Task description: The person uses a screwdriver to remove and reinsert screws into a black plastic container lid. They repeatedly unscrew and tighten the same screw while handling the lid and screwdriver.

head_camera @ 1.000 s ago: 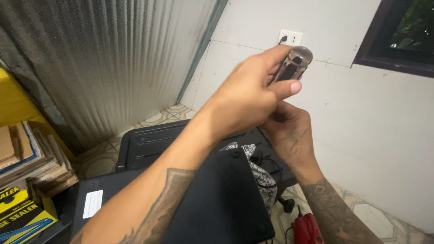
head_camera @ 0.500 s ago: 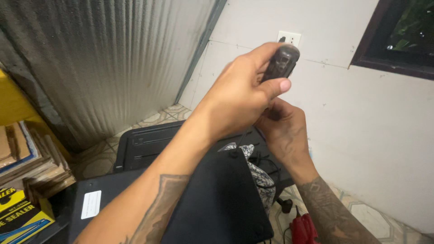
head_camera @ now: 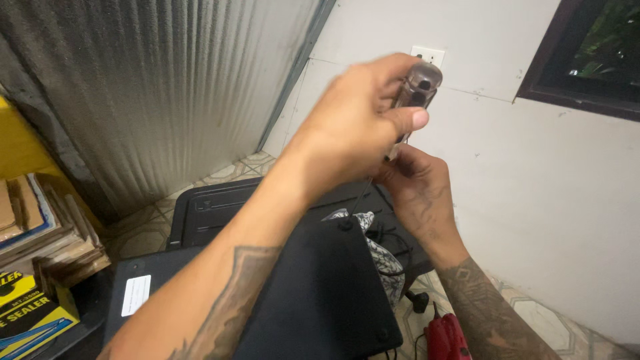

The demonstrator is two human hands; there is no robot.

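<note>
A: What is the left hand [head_camera: 353,127] doing?

B: It is wrapping tight around the clear, smoky handle of a screwdriver [head_camera: 415,93], thumb pressing across the front. The handle's butt end is poking out above the fingers, and the thin shaft is running down and to the left below the grip.

A: And the right hand [head_camera: 417,190]?

B: It is sitting just under the left, fingers curled in against the shaft where it leaves the handle. Whether it is pinching the shaft or only steadying it, I cannot tell.

A: Where is the tip landing?

B: It is meeting a small dark knob or screw at the near corner of a flat black case [head_camera: 320,300], well below both hands.

A: How far along does it look?

B: I am judging it as mid-work: the tip is seated and the case is lying shut, so nothing is showing as opened or removed. A black printer [head_camera: 220,210] is sitting beyond the case, a red tool [head_camera: 447,337] beside it on the floor
</note>
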